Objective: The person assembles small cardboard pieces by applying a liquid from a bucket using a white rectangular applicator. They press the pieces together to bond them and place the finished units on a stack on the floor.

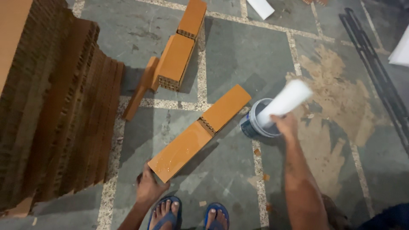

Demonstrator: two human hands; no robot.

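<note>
Left hand: the left hand (150,187) rests on the near end of a long orange corrugated cardboard block (183,150), fingers curled loosely round its lower corner; it touches and steadies the block rather than lifting it.
Right hand: the right hand (284,125) is clenched round the lower end of a white, blurred, flat tool (284,102), which slants up and away from the fist.
Orange block: it lies flat on the floor, running diagonally from the left hand up and to the right; its top face looks glossy near the hand. A second orange block of the same kind (226,107) butts against its far end.
Bucket: a small white plastic bucket with a dark label (252,123) stands on the floor just left of the right hand, under the white tool; whether the tool touches the contents cannot be told.
Feet: two feet in blue sandals (189,215) stand between the two forearms, near the left hand.
Further blocks: more orange cardboard blocks (175,59) lie well beyond both hands.
Stack: a tall stack of brown corrugated sheets (55,106) stands left of the left hand.
Floor: grey stone floor (247,51) with pale joints and a tan stain right of the right hand.
</note>
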